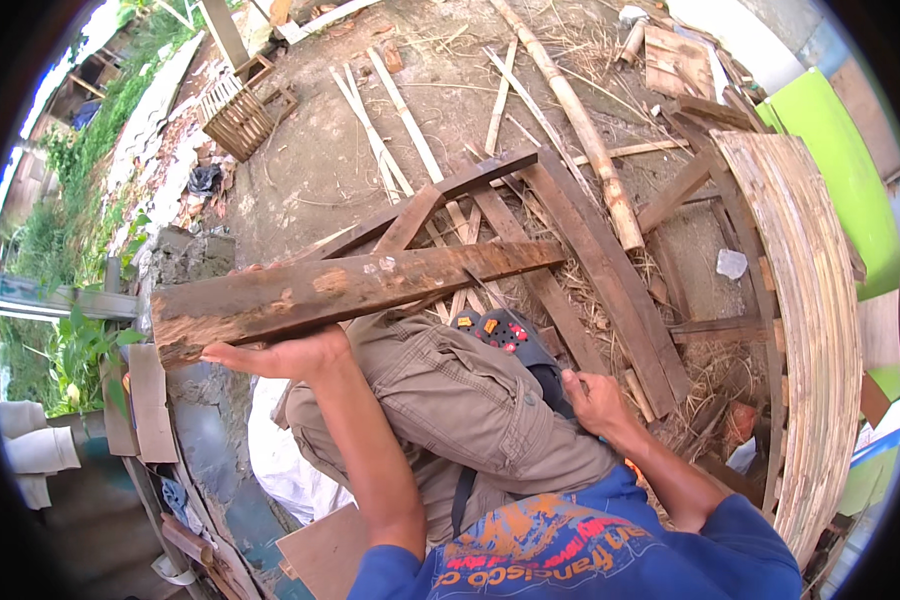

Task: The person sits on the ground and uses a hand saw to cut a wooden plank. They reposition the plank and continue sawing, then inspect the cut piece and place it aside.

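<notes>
A thick brown wooden beam (pixel 370 280) lies slantwise across my raised knee, its surface scarred with paler chipped patches. My left hand (pixel 295 355) grips it near its wide left end, with the palm beneath and the thumb along the near side. Fingertips show faintly over the far edge. Beside my thigh, my right hand (pixel 598 402) is closed, apparently on the handle of a long knife (pixel 486 290). Its thin dark blade is seen nearly edge-on and reaches up to the beam; the handle is mostly hidden. Below the blade is my dark clog (pixel 500 330).
A joined wooden frame (pixel 610 290) lies just ahead. Bamboo poles (pixel 580 130) and thin strips (pixel 405 115) are scattered on the dirt beyond. At right stand a slatted bamboo panel (pixel 800 300) and a green plastic piece (pixel 840 170). A slatted crate (pixel 238 118) sits far left.
</notes>
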Tool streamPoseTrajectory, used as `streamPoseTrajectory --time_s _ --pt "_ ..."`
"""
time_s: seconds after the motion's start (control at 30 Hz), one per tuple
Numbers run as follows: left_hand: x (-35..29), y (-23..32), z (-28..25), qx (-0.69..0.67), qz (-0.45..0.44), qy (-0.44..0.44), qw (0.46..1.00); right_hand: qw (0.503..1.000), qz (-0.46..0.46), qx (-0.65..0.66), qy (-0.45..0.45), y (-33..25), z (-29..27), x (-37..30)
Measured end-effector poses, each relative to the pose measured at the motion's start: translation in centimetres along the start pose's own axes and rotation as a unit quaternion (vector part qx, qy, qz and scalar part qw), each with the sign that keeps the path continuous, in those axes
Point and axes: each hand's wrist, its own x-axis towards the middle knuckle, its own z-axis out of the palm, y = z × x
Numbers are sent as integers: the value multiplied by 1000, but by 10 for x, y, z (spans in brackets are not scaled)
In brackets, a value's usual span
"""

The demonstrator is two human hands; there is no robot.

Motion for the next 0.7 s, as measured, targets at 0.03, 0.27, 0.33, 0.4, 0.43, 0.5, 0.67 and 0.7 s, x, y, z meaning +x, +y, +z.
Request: streamPoseTrajectory --time_s 0.03,0.27,0.33,0.4,0.43,0.5,0.67,0.7 --pt "1 0 4 2 9 13 1000 1000 0 -11 7 10 3 3" --pt "-3 3 -9 31 9 24 999 998 38 5 -44 7 4 -4" --pt "0 1 -5 12 3 20 1000 999 50 6 -3 24 12 7" --pt "1 0 -4 21 6 16 1000 998 53 -8 15 30 15 10" --pt "1 1 -4 24 8 16 1000 999 47 -22 14 25 14 10" --pt "-1 2 -5 29 6 18 999 999 42 -19 -3 12 9 5" --pt "-2 1 0 28 11 14 999 993 114 -31 21 36 9 22" --pt "1 0 0 27 16 8 999 997 68 -14 15 33 8 21"
